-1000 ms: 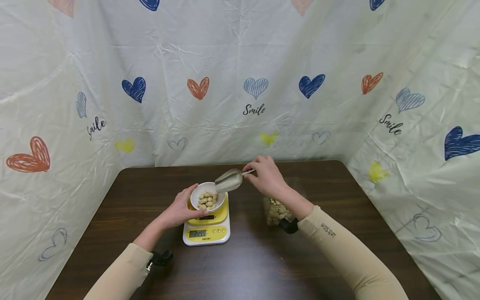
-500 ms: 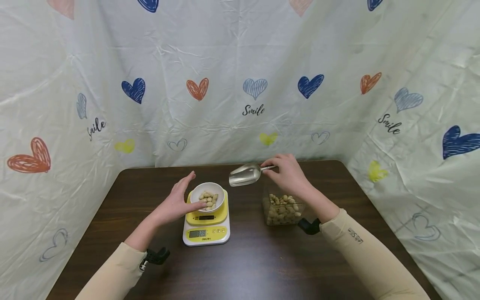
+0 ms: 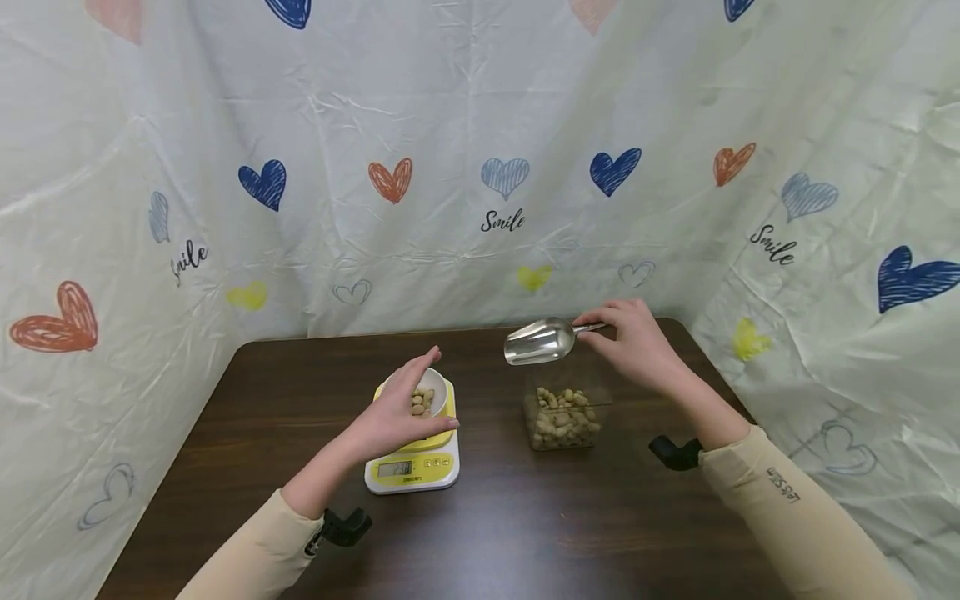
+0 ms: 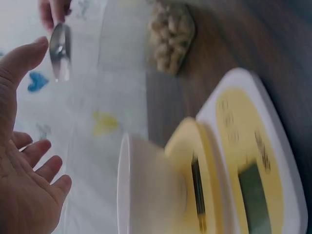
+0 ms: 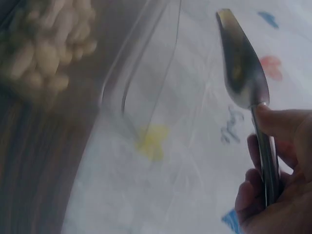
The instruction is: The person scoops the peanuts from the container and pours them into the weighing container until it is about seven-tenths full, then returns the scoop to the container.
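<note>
A metal scoop (image 3: pixel 542 342) hangs in the air, its bowl pointing left with nothing seen in it. My right hand (image 3: pixel 637 343) grips its handle, fingers curled round the handle in the right wrist view. My left hand (image 3: pixel 396 417) has its fingers spread and holds nothing; it overlaps a white bowl (image 3: pixel 437 385) in the head view. In the left wrist view the hand is apart from the bowl (image 4: pixel 146 185). Peanuts (image 3: pixel 422 402) lie in the bowl, which stands on a yellow and white kitchen scale (image 3: pixel 444 475). The scale's digits are blurred.
Right of the scale stands a clear plastic container (image 3: pixel 531 417) partly filled with peanuts in their shells (image 3: pixel 562 421). Everything rests on a dark wooden table (image 3: pixel 517 533). A white curtain (image 3: pixel 442 242) printed with hearts encloses the back and sides.
My right hand has moved right, carrying the scoop away from the bowl to above the container. My left hand has let go of the bowl's rim and shifted right over it.
</note>
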A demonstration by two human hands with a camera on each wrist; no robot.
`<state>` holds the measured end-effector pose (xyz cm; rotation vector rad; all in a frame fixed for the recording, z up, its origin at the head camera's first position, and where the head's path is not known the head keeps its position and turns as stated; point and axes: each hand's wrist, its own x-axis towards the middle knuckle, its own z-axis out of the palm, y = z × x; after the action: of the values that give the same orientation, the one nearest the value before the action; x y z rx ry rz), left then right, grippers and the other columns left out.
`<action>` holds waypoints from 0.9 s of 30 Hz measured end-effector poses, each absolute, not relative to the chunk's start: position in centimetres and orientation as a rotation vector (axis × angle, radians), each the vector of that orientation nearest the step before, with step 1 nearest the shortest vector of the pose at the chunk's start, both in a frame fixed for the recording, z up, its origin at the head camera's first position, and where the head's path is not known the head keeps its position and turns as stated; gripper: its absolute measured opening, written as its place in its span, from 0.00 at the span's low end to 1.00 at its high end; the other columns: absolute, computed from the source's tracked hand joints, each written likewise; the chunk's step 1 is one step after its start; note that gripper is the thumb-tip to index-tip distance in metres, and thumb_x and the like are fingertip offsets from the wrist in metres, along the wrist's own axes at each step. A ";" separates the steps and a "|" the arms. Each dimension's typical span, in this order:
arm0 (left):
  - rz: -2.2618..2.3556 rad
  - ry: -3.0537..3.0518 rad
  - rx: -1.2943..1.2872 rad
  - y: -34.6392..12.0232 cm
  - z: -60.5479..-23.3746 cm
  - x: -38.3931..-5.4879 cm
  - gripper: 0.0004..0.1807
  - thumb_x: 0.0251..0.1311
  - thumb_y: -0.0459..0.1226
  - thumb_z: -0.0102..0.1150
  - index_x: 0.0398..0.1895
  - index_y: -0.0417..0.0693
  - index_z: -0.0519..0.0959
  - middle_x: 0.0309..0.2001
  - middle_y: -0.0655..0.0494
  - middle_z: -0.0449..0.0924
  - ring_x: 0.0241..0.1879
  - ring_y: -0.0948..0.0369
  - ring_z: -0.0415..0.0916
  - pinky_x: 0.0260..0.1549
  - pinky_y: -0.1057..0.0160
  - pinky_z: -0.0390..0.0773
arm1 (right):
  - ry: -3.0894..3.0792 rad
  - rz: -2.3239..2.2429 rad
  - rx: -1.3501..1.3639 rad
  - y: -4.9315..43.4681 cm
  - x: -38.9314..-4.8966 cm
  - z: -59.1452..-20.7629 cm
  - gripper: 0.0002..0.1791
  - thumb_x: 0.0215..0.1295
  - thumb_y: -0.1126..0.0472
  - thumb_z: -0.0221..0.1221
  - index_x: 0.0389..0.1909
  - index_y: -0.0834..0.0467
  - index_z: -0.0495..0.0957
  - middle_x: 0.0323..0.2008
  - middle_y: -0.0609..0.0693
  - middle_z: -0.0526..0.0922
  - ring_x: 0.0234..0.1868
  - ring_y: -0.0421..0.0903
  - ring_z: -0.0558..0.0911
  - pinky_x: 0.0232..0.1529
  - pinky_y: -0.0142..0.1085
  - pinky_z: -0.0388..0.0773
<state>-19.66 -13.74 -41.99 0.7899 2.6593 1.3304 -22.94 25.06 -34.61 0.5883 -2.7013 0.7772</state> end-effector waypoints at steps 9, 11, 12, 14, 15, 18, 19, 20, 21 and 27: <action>1.334 2.564 0.847 -8.3 -42.9 -19.4 0.61 0.54 0.62 0.73 0.84 0.68 0.42 0.79 0.67 0.51 0.78 0.62 0.46 0.71 0.46 0.57 | -2.706 0.635 0.636 28.8 -22.4 -34.0 0.08 0.67 0.64 0.68 0.46 0.53 0.88 0.45 0.51 0.83 0.52 0.56 0.70 0.51 0.53 0.62; 1.346 2.541 0.852 -6.8 -43.3 -19.6 0.62 0.54 0.61 0.73 0.84 0.67 0.41 0.80 0.65 0.50 0.78 0.62 0.45 0.71 0.46 0.57 | -2.725 0.568 0.656 29.1 -22.4 -34.1 0.09 0.66 0.63 0.69 0.45 0.52 0.88 0.45 0.51 0.83 0.49 0.55 0.70 0.48 0.51 0.63; 1.352 2.526 0.849 -6.2 -43.4 -19.7 0.62 0.54 0.61 0.73 0.84 0.67 0.41 0.80 0.64 0.49 0.78 0.62 0.45 0.71 0.46 0.57 | -2.739 0.529 0.671 29.3 -22.4 -34.1 0.08 0.67 0.63 0.69 0.46 0.52 0.88 0.44 0.50 0.83 0.48 0.54 0.71 0.47 0.50 0.64; 1.361 2.503 0.843 -5.0 -43.9 -20.1 0.64 0.54 0.61 0.73 0.84 0.64 0.40 0.81 0.62 0.48 0.79 0.61 0.43 0.72 0.47 0.56 | -2.754 0.461 0.710 29.3 -22.4 -34.2 0.08 0.66 0.63 0.69 0.45 0.52 0.88 0.44 0.50 0.83 0.46 0.53 0.71 0.45 0.49 0.65; 1.372 2.488 0.837 -4.5 -44.0 -20.3 0.64 0.54 0.60 0.74 0.84 0.63 0.40 0.81 0.61 0.47 0.79 0.60 0.42 0.72 0.47 0.55 | -2.761 0.430 0.729 29.3 -22.4 -34.3 0.09 0.65 0.63 0.70 0.45 0.52 0.88 0.44 0.50 0.83 0.46 0.53 0.71 0.45 0.49 0.66; 1.374 2.465 0.789 -3.1 -44.9 -20.9 0.65 0.54 0.60 0.74 0.84 0.63 0.38 0.82 0.59 0.43 0.79 0.59 0.40 0.72 0.46 0.55 | -2.759 0.371 0.781 29.1 -22.5 -34.8 0.09 0.63 0.63 0.71 0.44 0.52 0.88 0.43 0.49 0.83 0.46 0.54 0.72 0.44 0.48 0.68; 1.374 2.463 0.773 -2.6 -45.1 -21.1 0.65 0.54 0.59 0.74 0.84 0.63 0.38 0.82 0.58 0.42 0.79 0.59 0.40 0.72 0.46 0.55 | -2.749 0.361 0.800 29.0 -22.6 -35.0 0.10 0.62 0.64 0.72 0.43 0.52 0.88 0.42 0.49 0.83 0.45 0.53 0.72 0.44 0.48 0.68; 1.374 2.461 0.756 -2.2 -45.4 -21.3 0.65 0.54 0.58 0.74 0.84 0.62 0.38 0.82 0.57 0.42 0.80 0.58 0.40 0.72 0.46 0.55 | -2.737 0.344 0.815 28.9 -22.7 -35.2 0.10 0.61 0.65 0.72 0.42 0.53 0.89 0.42 0.49 0.83 0.45 0.53 0.72 0.43 0.48 0.69; 1.377 2.456 0.746 -1.8 -45.6 -21.4 0.65 0.54 0.57 0.75 0.84 0.62 0.37 0.82 0.57 0.41 0.80 0.58 0.39 0.72 0.46 0.54 | -2.732 0.328 0.828 28.8 -22.8 -35.5 0.10 0.60 0.66 0.73 0.42 0.53 0.89 0.41 0.49 0.83 0.44 0.53 0.72 0.43 0.47 0.69; 1.406 2.428 0.707 -0.2 -46.3 -22.3 0.66 0.54 0.55 0.76 0.84 0.64 0.36 0.82 0.58 0.40 0.80 0.59 0.38 0.72 0.46 0.54 | -2.683 0.188 0.910 28.3 -23.5 -36.5 0.09 0.58 0.67 0.73 0.39 0.53 0.89 0.38 0.48 0.82 0.40 0.52 0.72 0.43 0.47 0.69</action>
<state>-22.26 -0.19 -46.28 0.7066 2.4285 1.4055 -23.53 28.26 -36.48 0.9098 -2.6834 0.1878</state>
